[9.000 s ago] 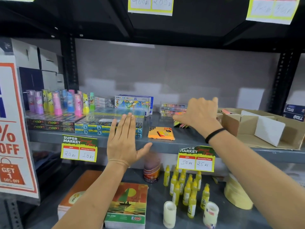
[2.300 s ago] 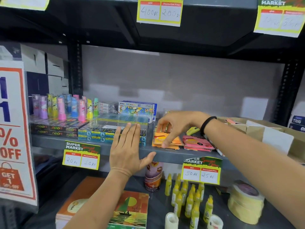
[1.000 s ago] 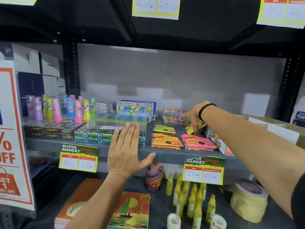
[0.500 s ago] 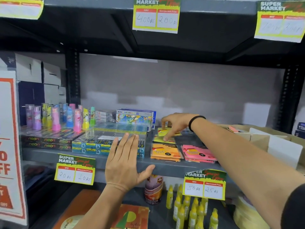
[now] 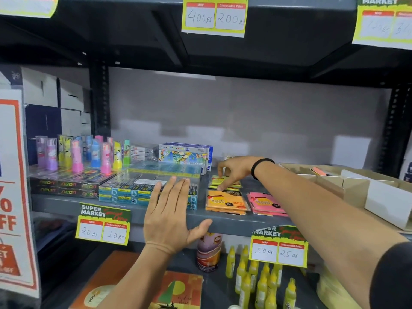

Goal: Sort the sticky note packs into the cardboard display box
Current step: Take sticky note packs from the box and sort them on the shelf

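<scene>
Three piles of sticky note packs lie on the grey shelf (image 5: 223,221): yellow packs (image 5: 217,181) at the back, orange packs (image 5: 226,201) in front of them, pink packs (image 5: 265,204) to the right. My right hand (image 5: 236,171) reaches over the shelf. Its thumb and index finger pinch the top yellow pack from back and front. My left hand (image 5: 171,216) is flat and spread against the shelf's front edge, holding nothing. The cardboard display box (image 5: 356,186) stands at the right with white dividers, and a pinkish pack (image 5: 321,171) shows inside it.
Left of the packs are wrapped pen boxes (image 5: 142,186), neon boxes (image 5: 64,187), colourful stick tubes (image 5: 89,152) and an oil pastels box (image 5: 185,155). The lower shelf holds yellow glue bottles (image 5: 256,282), a can (image 5: 208,253) and notebooks (image 5: 178,291). Price tags hang on the shelf edges.
My right hand brought a yellow pack from near the box leftward to the yellow pile and now pinches it there. My left hand has stayed on the shelf edge.
</scene>
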